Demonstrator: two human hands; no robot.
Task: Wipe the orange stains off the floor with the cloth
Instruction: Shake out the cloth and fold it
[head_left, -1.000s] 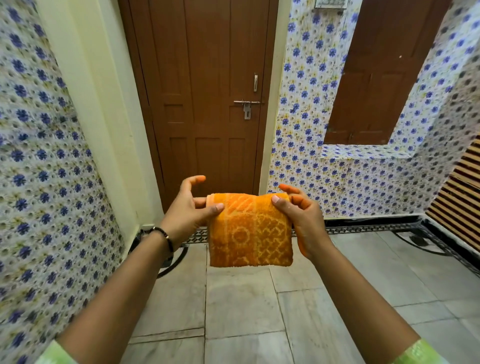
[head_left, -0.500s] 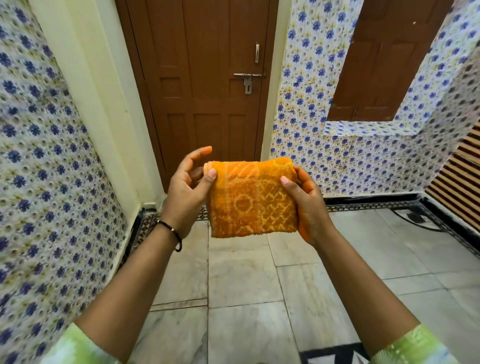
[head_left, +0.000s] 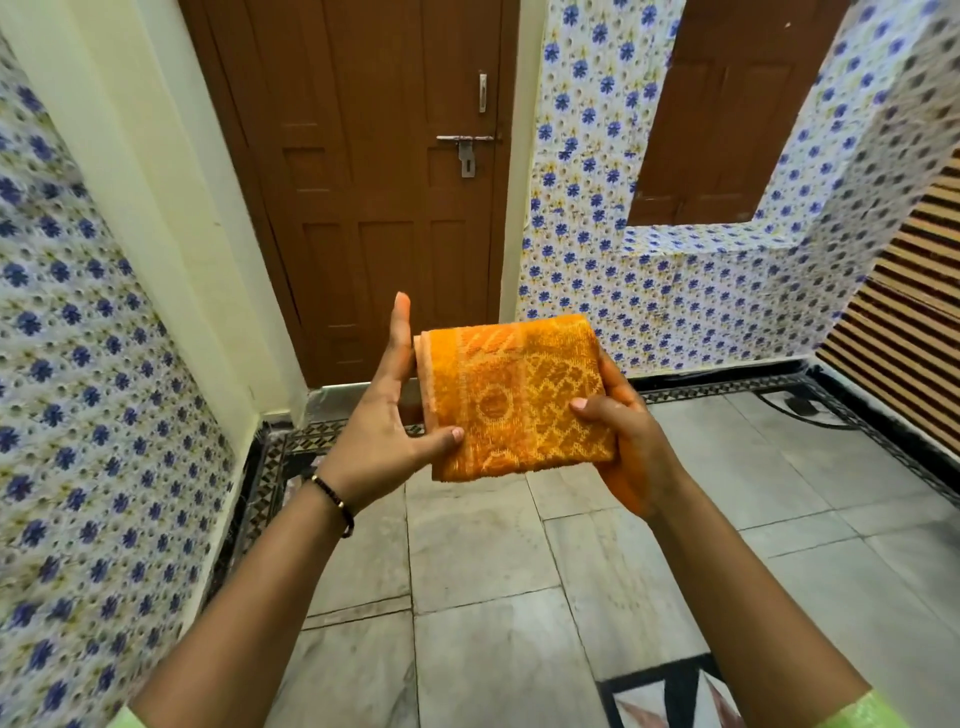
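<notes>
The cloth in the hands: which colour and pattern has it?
Orange cloth, woven circle and zigzag motifs; head view.

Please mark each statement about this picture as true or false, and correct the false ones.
1. The orange cloth is folded and held above the floor. True.
2. Only the left hand touches the cloth. False: the right hand holds it too, thumb on top.
3. The brown door behind the cloth is shut. True.
4. The cloth lies flat on the tiles. False: it is in the air, between both hands.
5. A dark bracelet sits on the right wrist. False: it is on the left wrist.
</notes>
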